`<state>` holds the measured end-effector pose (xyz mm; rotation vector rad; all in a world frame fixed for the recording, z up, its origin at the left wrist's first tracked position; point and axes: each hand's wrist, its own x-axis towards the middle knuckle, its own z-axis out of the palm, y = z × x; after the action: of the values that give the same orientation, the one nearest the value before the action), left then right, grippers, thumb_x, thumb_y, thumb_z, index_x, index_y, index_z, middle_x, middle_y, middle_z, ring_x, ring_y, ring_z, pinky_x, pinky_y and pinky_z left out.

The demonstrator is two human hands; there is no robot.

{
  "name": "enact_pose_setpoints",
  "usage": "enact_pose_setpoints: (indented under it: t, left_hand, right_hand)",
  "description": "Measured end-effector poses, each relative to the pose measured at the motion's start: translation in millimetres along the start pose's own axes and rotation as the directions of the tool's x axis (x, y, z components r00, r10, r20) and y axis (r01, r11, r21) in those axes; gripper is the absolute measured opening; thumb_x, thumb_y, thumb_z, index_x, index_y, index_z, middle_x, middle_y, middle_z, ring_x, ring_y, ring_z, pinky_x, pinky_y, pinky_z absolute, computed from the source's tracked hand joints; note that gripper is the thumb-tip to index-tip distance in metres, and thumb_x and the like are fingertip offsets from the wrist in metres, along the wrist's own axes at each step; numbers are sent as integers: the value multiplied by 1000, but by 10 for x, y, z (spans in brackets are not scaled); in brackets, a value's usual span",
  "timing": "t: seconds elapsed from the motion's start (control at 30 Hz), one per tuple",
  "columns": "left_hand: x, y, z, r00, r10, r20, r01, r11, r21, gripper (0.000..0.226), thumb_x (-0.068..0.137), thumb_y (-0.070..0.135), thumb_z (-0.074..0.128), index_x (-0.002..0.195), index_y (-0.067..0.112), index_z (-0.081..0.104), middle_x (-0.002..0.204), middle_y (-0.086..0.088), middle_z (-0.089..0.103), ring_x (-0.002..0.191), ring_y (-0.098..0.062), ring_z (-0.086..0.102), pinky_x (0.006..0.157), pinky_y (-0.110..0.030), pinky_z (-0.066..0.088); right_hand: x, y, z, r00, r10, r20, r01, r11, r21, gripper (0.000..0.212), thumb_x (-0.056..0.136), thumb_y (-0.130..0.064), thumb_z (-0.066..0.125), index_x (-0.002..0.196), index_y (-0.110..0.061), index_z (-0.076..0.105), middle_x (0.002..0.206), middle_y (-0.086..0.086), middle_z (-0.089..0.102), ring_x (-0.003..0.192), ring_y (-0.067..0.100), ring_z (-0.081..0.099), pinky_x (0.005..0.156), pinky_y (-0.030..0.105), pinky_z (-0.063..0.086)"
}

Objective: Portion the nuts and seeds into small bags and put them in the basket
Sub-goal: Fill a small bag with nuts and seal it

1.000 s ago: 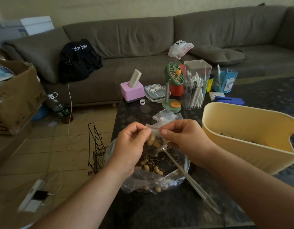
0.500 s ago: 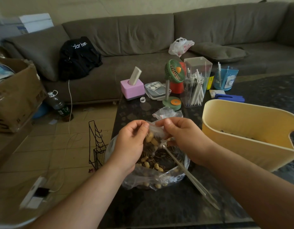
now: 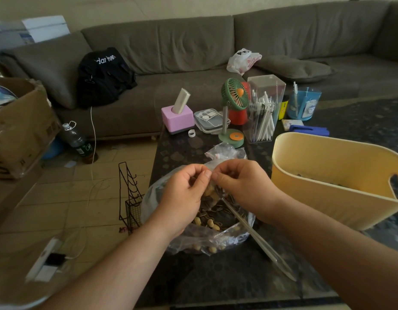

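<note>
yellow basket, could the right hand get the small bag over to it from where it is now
Probably yes. The yellow basket sits just to the right of the right hand, its top open and nothing standing between them. Both hands pinch the small bag at its top, so the left hand must let go first.

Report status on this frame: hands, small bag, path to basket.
Left hand and right hand both pinching small bag top, above big nut bag. Yellow basket to the right; path open.

Dim, warm indoor light with soft shadows; wide-angle bending and motion blur smear the lower-left edge.
</note>
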<state>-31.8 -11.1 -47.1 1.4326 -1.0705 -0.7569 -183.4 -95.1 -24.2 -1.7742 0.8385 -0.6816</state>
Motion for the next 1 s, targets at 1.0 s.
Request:
enact_pose_setpoints:
  t: [1.0]
  left_hand:
    - [12, -9, -35, 999, -14, -38, 11, 997, -75, 11, 106, 20, 65, 100, 22, 74, 91, -6, 78, 89, -23, 76, 79, -41, 66]
  right_hand:
    - [-3, -80, -71, 998, 58, 21, -60, 995, 74, 10, 95, -2, 72, 96, -10, 79, 77, -2, 75, 57, -2, 65, 55, 11, 49]
